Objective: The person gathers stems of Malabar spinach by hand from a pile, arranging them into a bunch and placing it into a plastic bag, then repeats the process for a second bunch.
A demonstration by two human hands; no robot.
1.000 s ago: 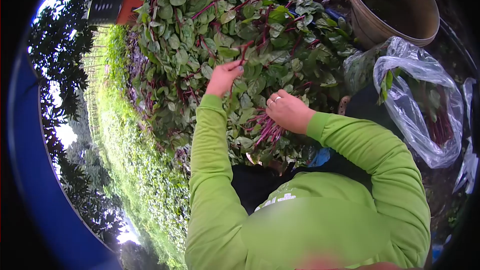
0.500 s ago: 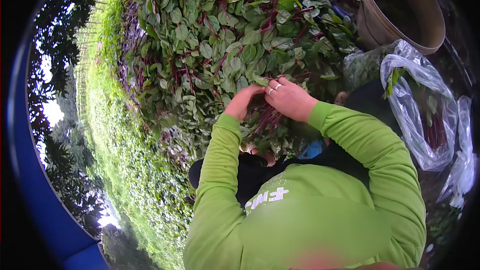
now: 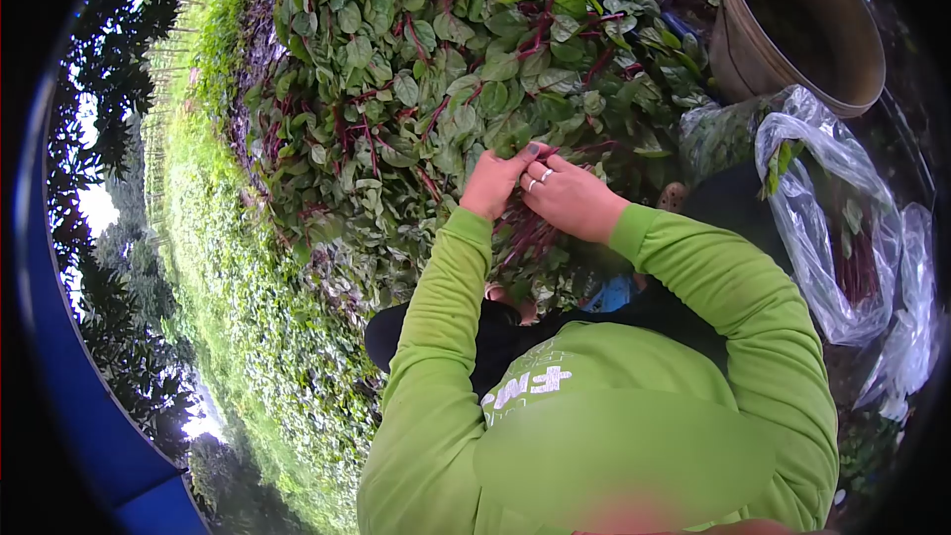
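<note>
Out by a green field, over a pile of leafy greens (image 3: 426, 59): left hand (image 3: 492, 183) and right hand (image 3: 570, 200), both grips closed round one bunch of red stems (image 3: 530, 238).

Stem bundle (image 3: 525, 238) lies before the leaf pile (image 3: 446, 50); bucket (image 3: 738, 54) and bag (image 3: 842, 238) stand right.

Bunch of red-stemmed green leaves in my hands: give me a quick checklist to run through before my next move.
1. Left hand closed on the bunch of red-stemmed green leaves: ok.
2. Right hand, the one with rings, gripping the same bunch beside the left: ok.
3. Stem ends even below the hands: cannot tell, leaves hide them.
4. Clear plastic bag on the right with its mouth open, greens already inside: ok.
5. Big pile of loose green leaves right in front of the hands: ok.
6. Room in the round tan bucket: cannot tell, its inside is dark.
</note>
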